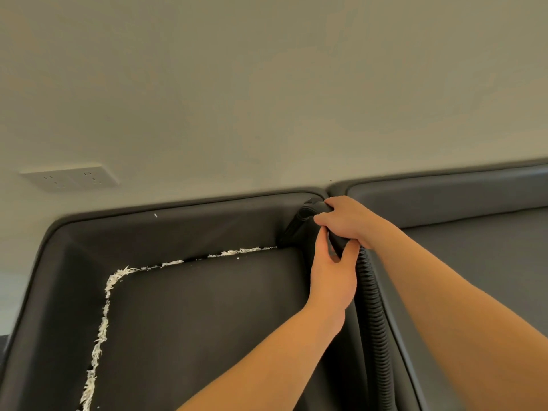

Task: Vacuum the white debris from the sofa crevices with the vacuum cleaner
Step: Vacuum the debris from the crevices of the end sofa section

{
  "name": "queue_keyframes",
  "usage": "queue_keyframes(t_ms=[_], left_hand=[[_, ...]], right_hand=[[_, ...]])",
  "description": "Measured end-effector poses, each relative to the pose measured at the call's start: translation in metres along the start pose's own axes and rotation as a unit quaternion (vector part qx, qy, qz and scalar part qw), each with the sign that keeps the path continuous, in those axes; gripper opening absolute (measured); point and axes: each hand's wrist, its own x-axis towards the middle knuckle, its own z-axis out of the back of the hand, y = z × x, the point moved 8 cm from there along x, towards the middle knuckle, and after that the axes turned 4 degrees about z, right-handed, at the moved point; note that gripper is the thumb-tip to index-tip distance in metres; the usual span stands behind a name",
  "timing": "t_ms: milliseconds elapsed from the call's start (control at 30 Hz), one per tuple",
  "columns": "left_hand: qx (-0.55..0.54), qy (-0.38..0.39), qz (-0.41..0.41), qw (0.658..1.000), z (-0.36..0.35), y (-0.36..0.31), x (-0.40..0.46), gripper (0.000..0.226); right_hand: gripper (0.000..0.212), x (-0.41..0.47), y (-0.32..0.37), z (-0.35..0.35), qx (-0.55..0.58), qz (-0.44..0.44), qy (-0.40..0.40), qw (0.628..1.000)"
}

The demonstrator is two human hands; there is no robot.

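Fingers of my right hand (345, 222) and left hand (333, 275) curled round black vacuum nozzle (302, 222), far right sofa (192, 315) corner, white debris (102, 330) lining left crevice

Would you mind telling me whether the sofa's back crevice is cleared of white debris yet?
Not yet: white shredded debris fills the dark grey sofa crevice left of the black vacuum nozzle.

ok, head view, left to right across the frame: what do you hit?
wall socket → white debris in the crevice round the seat cushion → left hand → ribbed vacuum hose → neighbouring sofa seat.
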Motion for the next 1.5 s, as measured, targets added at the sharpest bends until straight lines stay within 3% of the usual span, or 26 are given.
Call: queue_keyframes(t_ms=[133, 267, 400, 933, 1500], left_hand=[[-0.001, 0.003, 0.007, 1.000, 0.004, -0.002, 0.002, 0.065], [-0.009, 0.001, -0.007, 1.000, 0.003, -0.003, -0.001, 0.065], [-0.005, -0.002, 0.011, 1.000, 0.009, 0.001, 0.002, 0.066], [-0.013, -0.024, 0.034, 0.999, 0.022, 0.002, 0.003, 0.066], [-0.043, -0.026, 0.019, 0.999, 0.030, -0.006, 0.000, 0.067]], right_hand=[[0.035, -0.001, 0.003, -0.002, 0.011, -0.009, 0.003, 1.000], [0.014, 0.001, 0.010, 0.000, 0.002, 0.011, 0.009, 1.000], [0.023, 0.001, 0.007, -0.006, 0.001, 0.003, 0.005, 1.000], [0.011, 0.007, 0.016, -0.017, 0.019, 0.015, 0.020, 1.000], [0.016, 0.011, 0.035, -0.014, -0.006, 0.034, 0.028, 0.999]])
